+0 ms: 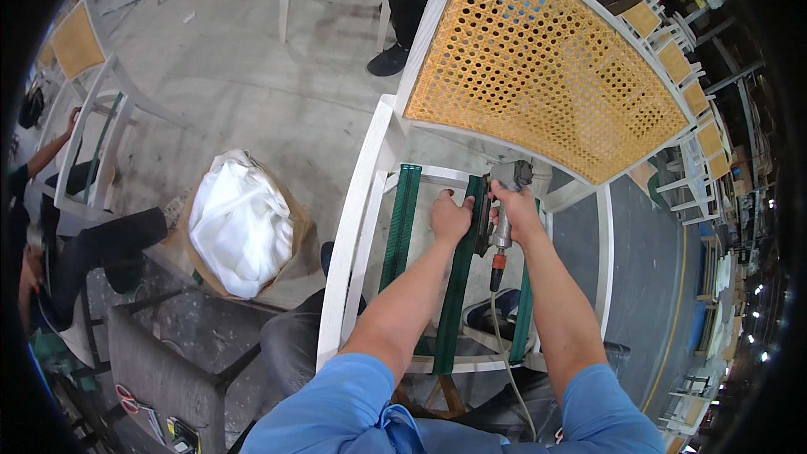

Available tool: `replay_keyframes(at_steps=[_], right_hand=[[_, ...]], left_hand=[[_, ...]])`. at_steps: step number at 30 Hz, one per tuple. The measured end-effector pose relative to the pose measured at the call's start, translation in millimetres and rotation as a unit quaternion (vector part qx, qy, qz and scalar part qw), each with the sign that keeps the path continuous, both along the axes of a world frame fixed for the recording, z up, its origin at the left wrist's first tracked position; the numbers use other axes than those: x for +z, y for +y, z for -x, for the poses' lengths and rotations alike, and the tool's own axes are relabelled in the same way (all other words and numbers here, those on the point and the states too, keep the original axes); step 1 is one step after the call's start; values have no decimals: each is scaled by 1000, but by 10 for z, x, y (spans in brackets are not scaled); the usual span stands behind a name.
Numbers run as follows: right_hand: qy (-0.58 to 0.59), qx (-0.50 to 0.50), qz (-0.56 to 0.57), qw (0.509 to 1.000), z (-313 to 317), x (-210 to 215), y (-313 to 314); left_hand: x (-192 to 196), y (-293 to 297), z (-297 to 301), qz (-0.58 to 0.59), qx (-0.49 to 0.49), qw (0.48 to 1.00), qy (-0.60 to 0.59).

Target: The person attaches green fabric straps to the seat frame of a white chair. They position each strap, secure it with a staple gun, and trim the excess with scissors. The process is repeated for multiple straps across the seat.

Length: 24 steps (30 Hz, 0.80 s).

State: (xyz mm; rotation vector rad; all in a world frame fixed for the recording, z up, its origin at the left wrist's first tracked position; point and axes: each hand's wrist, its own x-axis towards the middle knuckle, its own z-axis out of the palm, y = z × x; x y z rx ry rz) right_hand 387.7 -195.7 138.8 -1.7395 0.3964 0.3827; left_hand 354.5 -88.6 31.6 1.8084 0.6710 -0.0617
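In front of me stands a pale wooden chair frame (346,273) with a woven cane back (546,59). Green webbing straps run lengthwise over its open seat. My right hand (519,212) is closed around a pneumatic staple gun (511,175), a grey metal tool with an orange-and-black hose fitting. The gun is beside the middle green webbing strap (458,294), near the far seat rail (445,174). My left hand (452,220) is at that strap's left edge, fingers curled and thumb against it; its underside is hidden. Another green strap (400,227) lies to the left.
A brown sack (296,231) holding white cloth (239,227) stands on the floor at left. The air hose (508,361) trails toward me. Scissors (127,398) lie on a dark seat at lower left. Co-workers handle chairs at far left and beyond; more cane chairs line the right.
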Motion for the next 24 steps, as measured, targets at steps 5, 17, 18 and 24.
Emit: replay_keyframes(at_steps=[5,17,18,24], right_hand=[[11,-8,21,1000,-20,-17,30],[5,-21,32,999,4,-90,92],[-3,-4,15,1000,1,-95,94],[7,6,40,999,-25,-66,121]], left_hand=[[-247,47,-120,127,-54,990,-24],[-236,84,-143,61,-76,995,8],[-228,85,-145,67,-90,993,37],[-218,90,-155,52,-84,993,60]])
